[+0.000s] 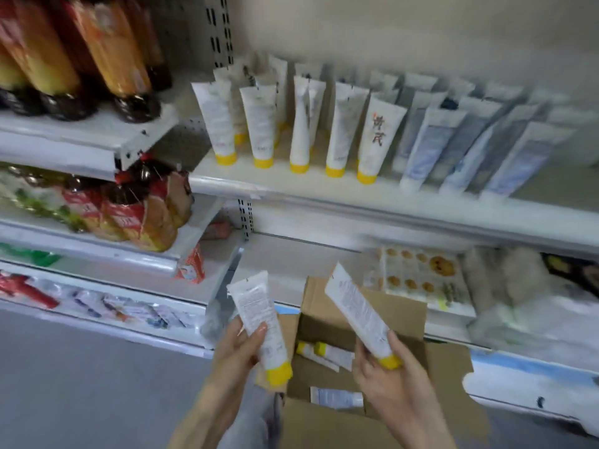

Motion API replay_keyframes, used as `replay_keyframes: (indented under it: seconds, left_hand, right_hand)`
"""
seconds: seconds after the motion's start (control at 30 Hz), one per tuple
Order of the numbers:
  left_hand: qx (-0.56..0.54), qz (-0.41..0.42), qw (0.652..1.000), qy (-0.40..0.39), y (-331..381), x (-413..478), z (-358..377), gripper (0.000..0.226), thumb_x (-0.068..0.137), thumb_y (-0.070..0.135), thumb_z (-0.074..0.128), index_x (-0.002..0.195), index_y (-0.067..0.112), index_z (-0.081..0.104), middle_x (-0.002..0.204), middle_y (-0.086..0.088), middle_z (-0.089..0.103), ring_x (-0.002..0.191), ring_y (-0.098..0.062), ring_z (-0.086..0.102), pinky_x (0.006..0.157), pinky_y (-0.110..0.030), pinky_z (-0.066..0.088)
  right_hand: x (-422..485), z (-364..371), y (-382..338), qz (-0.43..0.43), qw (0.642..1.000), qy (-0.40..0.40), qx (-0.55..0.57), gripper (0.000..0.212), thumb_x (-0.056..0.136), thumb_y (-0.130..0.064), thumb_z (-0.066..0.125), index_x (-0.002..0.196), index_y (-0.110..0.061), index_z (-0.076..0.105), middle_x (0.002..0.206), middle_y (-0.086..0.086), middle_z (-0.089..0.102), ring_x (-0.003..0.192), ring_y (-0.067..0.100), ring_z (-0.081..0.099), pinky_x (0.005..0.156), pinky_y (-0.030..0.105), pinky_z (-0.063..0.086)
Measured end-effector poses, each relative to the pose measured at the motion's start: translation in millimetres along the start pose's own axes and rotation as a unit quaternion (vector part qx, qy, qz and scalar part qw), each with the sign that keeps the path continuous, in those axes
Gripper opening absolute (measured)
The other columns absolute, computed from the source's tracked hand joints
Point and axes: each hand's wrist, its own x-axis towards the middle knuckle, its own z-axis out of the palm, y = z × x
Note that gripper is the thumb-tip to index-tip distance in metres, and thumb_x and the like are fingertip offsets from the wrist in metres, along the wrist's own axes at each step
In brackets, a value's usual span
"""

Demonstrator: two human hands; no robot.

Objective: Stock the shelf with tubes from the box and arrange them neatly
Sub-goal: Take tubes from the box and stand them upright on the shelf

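My left hand [238, 346] grips a white tube with a yellow cap [259, 314], cap down, above the left edge of the open cardboard box [363, 319]. My right hand [393, 380] holds a second white yellow-capped tube [355, 307] near its cap, tilted up to the left over the box. Inside the box lie two more yellow-capped tubes [319, 351] and a pale blue tube [335, 396]. On the white shelf [291, 186] above stand several yellow-capped tubes [261, 124] on their caps, with blue-white tubes [421, 147] leaning to their right.
Brown bottles [107, 59] fill the upper left shelves, and red-labelled bottles [142, 205] stand below them. A biscuit pack [418, 273] and pale packages [505, 280] lie on the lower shelf behind the box. Grey floor [81, 384] lies at lower left.
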Motion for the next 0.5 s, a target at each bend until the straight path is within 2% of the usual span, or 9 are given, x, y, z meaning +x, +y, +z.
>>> replay_keyframes:
  seconds: [0.1, 0.2, 0.3, 0.37, 0.43, 0.5]
  left_hand:
    - [-0.006, 0.066, 0.998, 0.013, 46.8, 0.6, -3.7, 0.03, 0.088, 0.006, 0.056, 0.116, 0.016, 0.06, 0.105, -0.002, 0.072, 0.093, -0.018, 0.068, 0.071, -0.027, 0.055]
    - [-0.009, 0.142, 0.99, 0.021, 97.9, 9.9, -10.4, 0.029, 0.087, -0.001, 0.056, 0.114, 0.01, 0.06, 0.101, -0.005, 0.072, 0.09, -0.017, 0.068, 0.065, -0.021, 0.055]
    - [0.022, 0.209, 0.977, 0.023, 146.2, 33.5, -18.3, 0.03, 0.086, -0.005, 0.058, 0.115, 0.004, 0.059, 0.098, -0.009, 0.07, 0.079, -0.014, 0.065, 0.057, -0.017, 0.051]
    - [0.051, 0.242, 0.968, 0.027, 175.0, 53.7, -22.8, 0.03, 0.084, -0.006, 0.061, 0.111, 0.007, 0.06, 0.101, -0.009, 0.069, 0.081, -0.015, 0.065, 0.058, -0.013, 0.049]
    - [0.068, 0.264, 0.962, 0.024, 200.2, 74.5, -26.9, 0.033, 0.082, -0.007, 0.063, 0.109, 0.012, 0.061, 0.103, -0.003, 0.069, 0.091, -0.012, 0.067, 0.068, -0.015, 0.053]
    - [0.089, 0.288, 0.953, 0.012, 219.4, 93.8, -29.4, 0.038, 0.081, -0.008, 0.064, 0.114, 0.011, 0.06, 0.106, 0.001, 0.069, 0.094, -0.008, 0.067, 0.075, -0.018, 0.054]
  right_hand:
    - [-12.2, 39.9, 0.0, -0.006, 0.997, -0.054, 0.052, 0.116, 0.005, 0.007, 0.092, 0.116, -0.001, 0.059, 0.108, 0.022, 0.066, 0.093, 0.031, 0.062, 0.071, 0.036, 0.051]
    - [-16.4, 83.1, -2.0, -0.019, 0.988, -0.103, 0.117, 0.117, 0.001, 0.016, 0.087, 0.114, -0.001, 0.061, 0.099, 0.027, 0.066, 0.087, 0.035, 0.063, 0.051, 0.038, 0.057]
    - [-14.9, 127.5, -2.1, -0.044, 0.982, -0.145, 0.116, 0.116, 0.003, 0.015, 0.088, 0.114, 0.0, 0.059, 0.095, 0.028, 0.066, 0.079, 0.037, 0.068, 0.052, 0.039, 0.057]
    - [-6.8, 153.1, 3.0, -0.072, 0.977, -0.19, 0.057, 0.094, 0.007, 0.006, 0.092, 0.097, 0.001, 0.069, 0.093, 0.023, 0.069, 0.075, 0.032, 0.07, 0.058, 0.04, 0.058]
    - [4.7, 177.7, 8.9, -0.126, 0.964, -0.221, -0.074, 0.072, 0.017, -0.012, 0.098, 0.085, -0.004, 0.075, 0.092, 0.016, 0.071, 0.076, 0.022, 0.07, 0.065, 0.033, 0.058]
    - [20.1, 197.7, 11.5, -0.212, 0.922, -0.212, -0.244, 0.072, 0.036, -0.029, 0.096, 0.1, -0.009, 0.071, 0.1, 0.007, 0.072, 0.088, 0.016, 0.069, 0.071, 0.025, 0.056]
